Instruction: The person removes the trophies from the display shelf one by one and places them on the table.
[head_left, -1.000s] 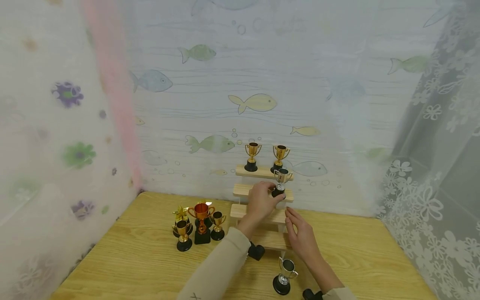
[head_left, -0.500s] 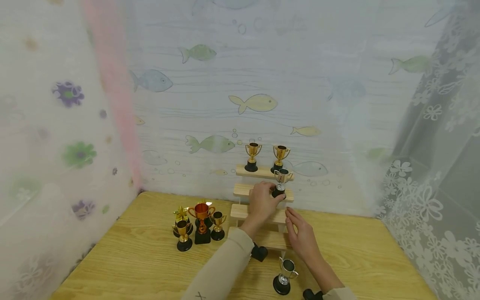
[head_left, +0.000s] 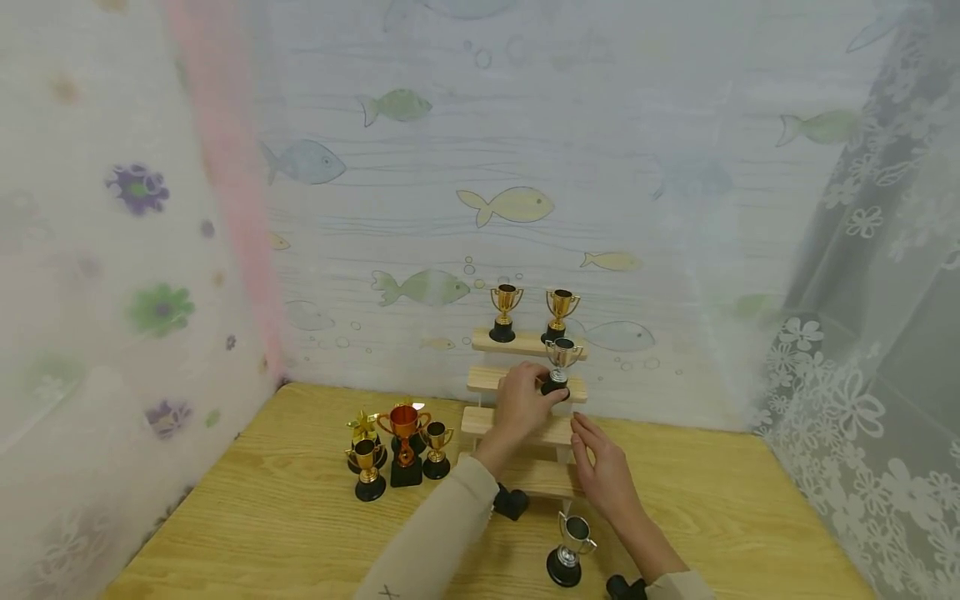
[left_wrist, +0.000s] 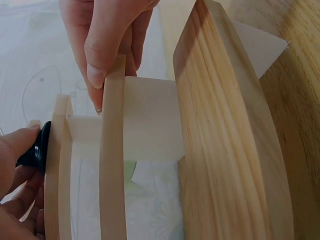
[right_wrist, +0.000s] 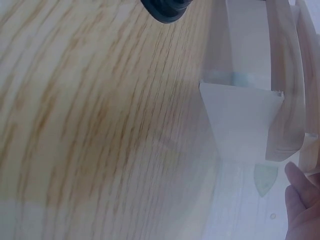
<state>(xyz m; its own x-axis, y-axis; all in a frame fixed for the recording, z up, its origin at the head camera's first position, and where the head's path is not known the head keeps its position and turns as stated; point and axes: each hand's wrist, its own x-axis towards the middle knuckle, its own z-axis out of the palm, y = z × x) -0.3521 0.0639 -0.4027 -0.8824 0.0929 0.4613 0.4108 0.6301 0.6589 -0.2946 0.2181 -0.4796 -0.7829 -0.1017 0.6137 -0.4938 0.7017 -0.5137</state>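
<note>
My left hand [head_left: 522, 402] pinches the black base of a small silver trophy cup [head_left: 561, 354] over the right part of the second shelf from the top. In the left wrist view, that black base [left_wrist: 36, 150] meets the shelf's edge between thumb and fingers. The tiered wooden display stand [head_left: 480, 421] has pale boards on white supports. At the right end of its third shelf, my right hand [head_left: 606, 475] rests its nearly straight fingers against the wood. Two gold trophy cups [head_left: 506, 310] stand on the top shelf. A second silver cup [head_left: 574, 537] stands on the table in front.
Left of the stand, several trophies cluster on the wooden table [head_left: 270, 500], among them a copper-red cup [head_left: 404, 425], gold cups [head_left: 366, 458] and a gold star trophy [head_left: 363, 427]. Fish-patterned sheeting [head_left: 420, 208] hangs close behind the stand. Black wrist devices [head_left: 512, 502] sit at both sleeves.
The silver cup in my left hand has shifted very slightly left along the second shelf. My right hand stays at the stand's right end.
</note>
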